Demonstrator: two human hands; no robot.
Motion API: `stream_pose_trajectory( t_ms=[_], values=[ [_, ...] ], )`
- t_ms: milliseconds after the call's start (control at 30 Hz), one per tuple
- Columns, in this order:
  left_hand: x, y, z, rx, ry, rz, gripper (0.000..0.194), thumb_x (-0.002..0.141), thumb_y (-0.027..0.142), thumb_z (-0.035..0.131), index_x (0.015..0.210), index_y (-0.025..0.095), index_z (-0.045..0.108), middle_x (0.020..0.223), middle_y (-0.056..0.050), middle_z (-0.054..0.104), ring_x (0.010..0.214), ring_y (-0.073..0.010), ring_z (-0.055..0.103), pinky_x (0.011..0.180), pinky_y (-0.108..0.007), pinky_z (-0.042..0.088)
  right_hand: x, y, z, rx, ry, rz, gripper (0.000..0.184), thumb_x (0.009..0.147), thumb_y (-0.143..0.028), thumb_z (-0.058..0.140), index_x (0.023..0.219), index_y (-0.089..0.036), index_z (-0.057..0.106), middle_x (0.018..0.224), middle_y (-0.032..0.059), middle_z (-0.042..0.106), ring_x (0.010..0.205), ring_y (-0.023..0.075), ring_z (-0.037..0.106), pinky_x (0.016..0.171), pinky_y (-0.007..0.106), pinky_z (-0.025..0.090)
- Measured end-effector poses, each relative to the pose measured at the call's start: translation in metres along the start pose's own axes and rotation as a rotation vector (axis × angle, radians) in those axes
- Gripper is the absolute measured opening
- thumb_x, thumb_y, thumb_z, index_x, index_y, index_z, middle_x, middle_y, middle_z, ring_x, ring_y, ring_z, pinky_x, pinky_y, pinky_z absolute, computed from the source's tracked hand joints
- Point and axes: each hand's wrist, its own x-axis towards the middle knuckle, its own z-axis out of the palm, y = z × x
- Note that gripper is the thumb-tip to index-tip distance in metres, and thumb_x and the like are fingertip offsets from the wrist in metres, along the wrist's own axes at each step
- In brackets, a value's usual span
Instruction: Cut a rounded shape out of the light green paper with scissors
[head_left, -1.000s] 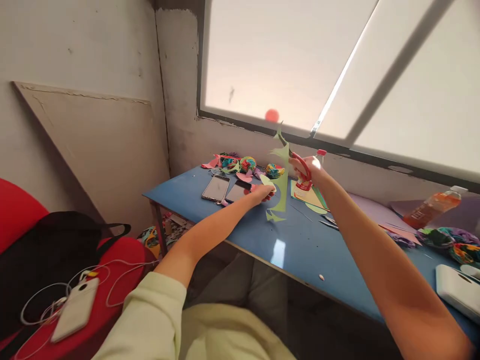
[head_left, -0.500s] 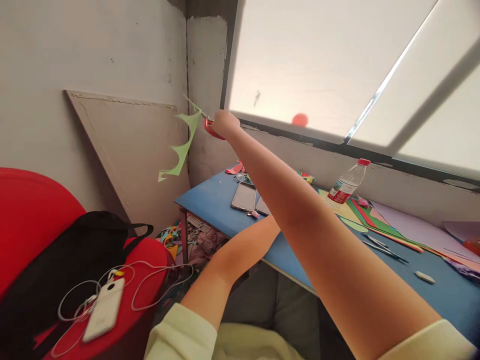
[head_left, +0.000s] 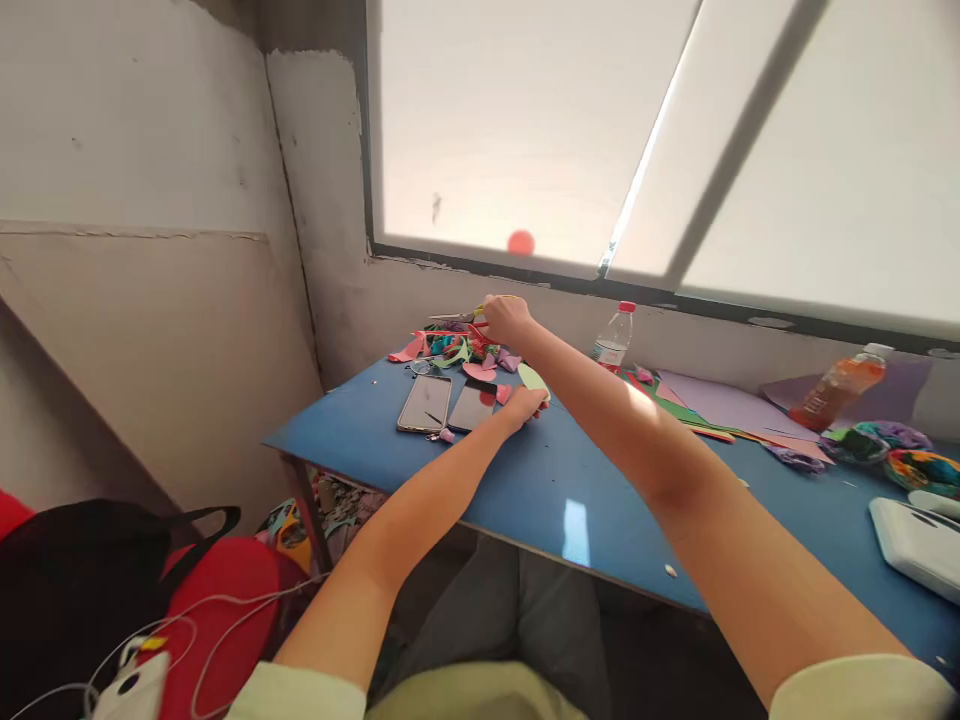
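Over the back of the blue table (head_left: pixel 510 500), my right hand (head_left: pixel 507 318) is closed around the handles of a pair of scissors (head_left: pixel 452 318), whose blades point left. Below it, my left hand (head_left: pixel 526 402) pinches a pale green rounded piece of paper (head_left: pixel 533 381). Coloured paper scraps (head_left: pixel 450 347) lie in a heap under the scissors, a curved green strip among them. A pink rounded paper piece (head_left: pixel 480 372) rests just in front of the heap. My left fingers are partly hidden.
Two phones, one light-framed (head_left: pixel 424 403) and one dark (head_left: pixel 472 405), lie left of my left hand. A water bottle (head_left: pixel 613 338), coloured paper sheets (head_left: pixel 712 400) and an orange drink bottle (head_left: pixel 840 388) stand or lie rightward. A red chair (head_left: pixel 225 580) holds a black bag (head_left: pixel 105 570).
My right hand with the scissors has come from beyond the table's left end back over the table. The green strip no longer hangs from the blades. The view has turned right.
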Motion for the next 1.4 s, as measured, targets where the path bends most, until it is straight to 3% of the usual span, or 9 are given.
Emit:
stream_pose_trajectory(
  t_ms=[133,200,400,533,733,1000,1100,1233,1400],
  values=[
    [0.006,-0.001,0.003,0.053,-0.043,-0.042,0.036,0.09,0.035,0.056,0.12,0.015,0.055,0.119,-0.01,0.058,0.102,-0.0209,0.06,0.085,-0.042,0.052,-0.051,0.06,0.009,0.113,0.026,0.114,0.045,0.086,-0.051,0.052,0.111,-0.014,0.052,0.109,0.0141,0.063,0.093,0.0226,0.061,0.068,0.027,0.045],
    [0.008,-0.003,0.001,0.064,-0.042,-0.044,0.036,0.09,0.035,0.056,0.12,0.015,0.055,0.119,-0.01,0.058,0.101,-0.0208,0.06,0.085,-0.042,0.052,-0.082,0.091,0.02,0.36,0.082,0.222,0.052,0.082,-0.061,0.052,0.108,-0.016,0.05,0.105,0.0112,0.064,0.087,0.0202,0.061,0.065,0.026,0.043],
    [0.01,-0.006,0.003,0.09,-0.061,-0.01,0.028,0.09,0.034,0.057,0.109,0.013,0.059,0.104,-0.007,0.062,0.086,-0.0159,0.062,0.074,-0.033,0.054,-0.166,0.179,0.066,0.466,0.07,0.521,0.049,0.089,-0.06,0.038,0.102,-0.014,0.049,0.088,0.0103,0.064,0.073,0.0177,0.059,0.06,0.026,0.04],
    [0.011,-0.004,0.002,0.074,-0.049,0.05,0.026,0.077,0.028,0.068,0.097,0.013,0.062,0.086,-0.004,0.065,0.065,-0.0099,0.058,0.053,-0.02,0.044,-0.192,0.21,0.094,0.378,0.0,0.588,0.05,0.077,-0.062,0.058,0.094,-0.016,0.052,0.092,0.0119,0.064,0.081,0.0227,0.059,0.062,0.029,0.038],
    [0.008,-0.003,0.0,0.083,-0.022,0.103,0.042,0.059,0.028,0.077,0.095,0.014,0.062,0.088,-0.006,0.066,0.063,-0.0103,0.057,0.05,-0.02,0.039,-0.193,0.21,0.11,0.282,-0.138,0.442,0.024,0.078,-0.038,0.064,0.089,-0.018,0.059,0.095,0.0125,0.066,0.087,0.0244,0.059,0.062,0.028,0.037],
    [0.004,-0.003,0.004,0.124,-0.042,0.148,0.041,0.051,0.035,0.079,0.082,0.013,0.064,0.076,-0.006,0.065,0.062,-0.0126,0.055,0.049,-0.022,0.036,-0.19,0.176,0.097,0.444,-0.19,0.19,0.02,0.075,-0.024,0.066,0.093,-0.017,0.064,0.091,0.0075,0.068,0.083,0.0191,0.06,0.065,0.025,0.039],
    [0.006,-0.005,0.003,0.137,-0.059,0.169,0.043,0.051,0.038,0.079,0.083,0.013,0.065,0.078,-0.006,0.066,0.064,-0.0132,0.056,0.049,-0.022,0.035,-0.189,0.159,0.089,0.561,-0.204,0.099,0.03,0.074,-0.016,0.064,0.105,-0.018,0.061,0.094,0.0044,0.068,0.081,0.0144,0.06,0.066,0.021,0.042],
    [0.006,-0.004,0.004,0.152,-0.14,0.18,0.045,0.051,0.039,0.079,0.087,0.014,0.067,0.081,-0.007,0.067,0.066,-0.0136,0.057,0.051,-0.022,0.036,-0.187,0.147,0.081,0.652,-0.121,0.09,0.031,0.085,-0.024,0.053,0.115,-0.016,0.052,0.099,0.005,0.066,0.083,0.012,0.06,0.068,0.02,0.043],
    [-0.004,0.0,0.005,0.175,-0.303,0.196,0.043,0.051,0.036,0.079,0.086,0.014,0.069,0.086,-0.008,0.068,0.064,-0.0133,0.058,0.052,-0.023,0.039,-0.183,0.138,0.082,0.582,0.012,0.139,0.027,0.092,-0.03,0.039,0.08,-0.014,0.057,0.073,0.0023,0.061,0.066,0.0117,0.053,0.06,0.022,0.038]
  ],
)
